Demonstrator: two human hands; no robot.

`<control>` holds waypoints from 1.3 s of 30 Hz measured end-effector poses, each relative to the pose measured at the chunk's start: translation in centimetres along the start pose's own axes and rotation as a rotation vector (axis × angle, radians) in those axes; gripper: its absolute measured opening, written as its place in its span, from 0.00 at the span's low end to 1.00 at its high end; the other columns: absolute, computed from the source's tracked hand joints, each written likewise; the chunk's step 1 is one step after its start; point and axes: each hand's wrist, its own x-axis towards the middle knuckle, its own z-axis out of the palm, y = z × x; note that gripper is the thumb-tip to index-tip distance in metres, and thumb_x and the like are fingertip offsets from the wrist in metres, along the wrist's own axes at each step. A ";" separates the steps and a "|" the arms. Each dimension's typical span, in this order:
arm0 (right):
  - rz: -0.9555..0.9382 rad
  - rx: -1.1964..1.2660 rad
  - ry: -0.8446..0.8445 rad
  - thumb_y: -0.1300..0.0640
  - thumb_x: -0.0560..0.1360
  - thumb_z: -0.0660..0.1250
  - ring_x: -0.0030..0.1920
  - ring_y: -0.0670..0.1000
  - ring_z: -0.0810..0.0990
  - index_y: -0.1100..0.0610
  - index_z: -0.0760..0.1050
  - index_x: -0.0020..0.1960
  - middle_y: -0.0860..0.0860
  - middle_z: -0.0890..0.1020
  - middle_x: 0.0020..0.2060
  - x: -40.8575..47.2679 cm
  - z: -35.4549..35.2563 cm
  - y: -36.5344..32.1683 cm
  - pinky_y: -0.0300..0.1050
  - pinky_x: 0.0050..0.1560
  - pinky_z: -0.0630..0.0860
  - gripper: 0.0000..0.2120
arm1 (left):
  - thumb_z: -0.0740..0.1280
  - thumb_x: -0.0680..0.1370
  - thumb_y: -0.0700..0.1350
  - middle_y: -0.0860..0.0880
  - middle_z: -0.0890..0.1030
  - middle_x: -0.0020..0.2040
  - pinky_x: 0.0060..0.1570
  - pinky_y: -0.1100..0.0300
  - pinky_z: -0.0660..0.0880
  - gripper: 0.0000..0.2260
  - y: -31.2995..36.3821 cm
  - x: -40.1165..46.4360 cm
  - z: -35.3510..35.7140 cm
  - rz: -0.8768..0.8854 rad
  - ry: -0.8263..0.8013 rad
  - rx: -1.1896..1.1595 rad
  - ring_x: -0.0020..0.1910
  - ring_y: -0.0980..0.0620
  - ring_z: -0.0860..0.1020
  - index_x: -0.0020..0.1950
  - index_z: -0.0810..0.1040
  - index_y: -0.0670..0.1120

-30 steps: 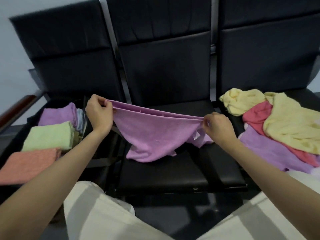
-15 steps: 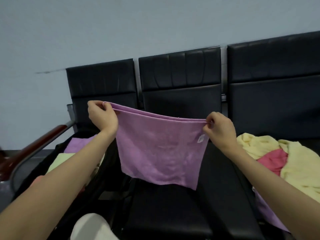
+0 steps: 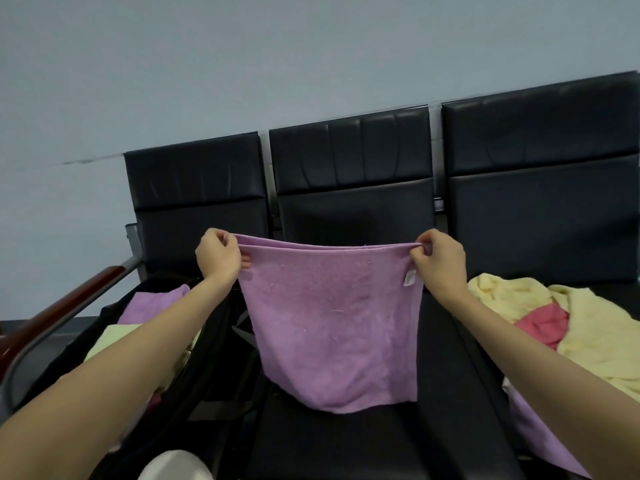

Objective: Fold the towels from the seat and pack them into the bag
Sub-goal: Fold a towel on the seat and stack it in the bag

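A purple towel [image 3: 332,323], doubled over, hangs in the air over the middle black seat [image 3: 346,441]. My left hand [image 3: 218,259] pinches its top left corners and my right hand [image 3: 438,259] pinches its top right corners, beside a small white label. The towel's lower edge touches or nearly touches the seat. The black bag [image 3: 104,327] stands open on the left seat and holds folded towels: a purple one [image 3: 152,303] and a pale green one [image 3: 114,336]; my left forearm hides the rest.
A loose pile of towels lies on the right seat: yellow [image 3: 595,334], pink [image 3: 543,323] and purple [image 3: 540,434]. A wood-topped metal armrest [image 3: 59,317] runs along the left. Black seat backs [image 3: 349,174] and a grey wall stand behind. My pale trouser knee [image 3: 173,465] shows at the bottom.
Both hands have lifted the doubled purple towel off the seat and pulled it taut, so it now hangs flat. My view has tilted upward.
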 end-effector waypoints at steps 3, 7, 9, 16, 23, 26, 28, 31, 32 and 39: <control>0.060 0.063 -0.026 0.65 0.76 0.61 0.40 0.50 0.75 0.62 0.74 0.49 0.53 0.78 0.40 1.5 -0.2 0.5 0.44 0.40 0.70 0.05 | 0.57 0.82 0.38 0.46 0.78 0.46 0.37 0.62 0.75 0.08 0.5 0.3 1.5 0.045 -0.100 0.029 0.37 0.52 0.79 0.55 0.75 0.40; 0.088 0.172 0.027 0.68 0.77 0.57 0.42 0.51 0.74 0.64 0.72 0.52 0.54 0.77 0.44 3.1 -0.8 0.5 0.37 0.40 0.66 0.07 | 0.56 0.82 0.38 0.46 0.76 0.52 0.47 0.59 0.72 0.10 2.0 1.4 3.7 0.009 -0.153 -0.051 0.50 0.51 0.74 0.59 0.76 0.40; 0.080 0.206 0.076 0.68 0.77 0.57 0.43 0.50 0.74 0.65 0.72 0.54 0.53 0.76 0.45 3.4 -1.4 0.5 0.31 0.38 0.64 0.08 | 0.56 0.82 0.38 0.45 0.78 0.54 0.51 0.56 0.76 0.10 2.5 2.2 4.5 -0.011 -0.186 -0.111 0.52 0.49 0.77 0.57 0.76 0.42; 0.075 0.207 0.093 0.68 0.77 0.59 0.46 0.48 0.76 0.63 0.73 0.55 0.51 0.78 0.46 -0.1 -2.2 3.5 0.28 0.41 0.65 0.08 | 0.58 0.81 0.40 0.44 0.80 0.50 0.53 0.49 0.80 0.07 -0.8 0.2 5.1 0.025 -0.312 -0.099 0.50 0.46 0.81 0.51 0.75 0.45; 0.095 0.054 -0.121 0.68 0.74 0.63 0.39 0.50 0.75 0.61 0.74 0.50 0.51 0.78 0.39 -11.6 -0.6 10.0 0.39 0.40 0.67 0.06 | 0.61 0.78 0.35 0.42 0.82 0.41 0.44 0.51 0.80 0.07 -10.3 -7.3 2.8 0.090 -0.626 0.242 0.40 0.46 0.82 0.45 0.78 0.40; 0.124 -0.092 -0.474 0.68 0.71 0.64 0.35 0.50 0.78 0.59 0.74 0.44 0.51 0.80 0.34 -15.8 -0.3 12.8 0.47 0.40 0.75 0.06 | 0.62 0.75 0.33 0.44 0.82 0.36 0.45 0.54 0.77 0.08 -14.6 -10.6 1.5 0.089 -0.797 0.410 0.38 0.47 0.81 0.40 0.78 0.41; 0.099 -0.169 -0.735 0.68 0.68 0.65 0.34 0.49 0.80 0.55 0.74 0.40 0.49 0.80 0.32 -17.3 -0.5 13.6 0.47 0.42 0.78 0.08 | 0.63 0.75 0.33 0.44 0.81 0.36 0.44 0.55 0.75 0.07 -17.0 -12.5 0.6 0.111 -0.916 0.523 0.39 0.46 0.80 0.41 0.79 0.40; 0.077 -0.202 -0.924 0.70 0.66 0.66 0.33 0.44 0.77 0.51 0.75 0.39 0.42 0.78 0.32 -18.7 -1.0 13.5 0.35 0.38 0.71 0.14 | 0.63 0.75 0.34 0.47 0.80 0.37 0.42 0.56 0.73 0.06 -19.8 -14.1 -0.6 0.182 -1.029 0.637 0.40 0.46 0.79 0.42 0.80 0.39; 0.074 -0.201 -0.945 0.71 0.66 0.66 0.34 0.46 0.78 0.51 0.77 0.40 0.44 0.80 0.34 -19.0 -1.1 13.7 0.31 0.38 0.71 0.15 | 0.64 0.75 0.35 0.47 0.80 0.39 0.43 0.56 0.73 0.06 -20.4 -14.4 -1.0 0.207 -1.046 0.656 0.41 0.46 0.79 0.43 0.81 0.39; 0.046 -0.122 -0.906 0.70 0.68 0.71 0.42 0.50 0.83 0.57 0.83 0.44 0.52 0.85 0.41 -20.3 -1.7 15.4 0.39 0.46 0.76 0.10 | 0.64 0.74 0.42 0.48 0.78 0.50 0.43 0.57 0.72 0.07 -20.5 -15.8 -1.5 0.526 -1.166 1.031 0.51 0.46 0.78 0.48 0.81 0.48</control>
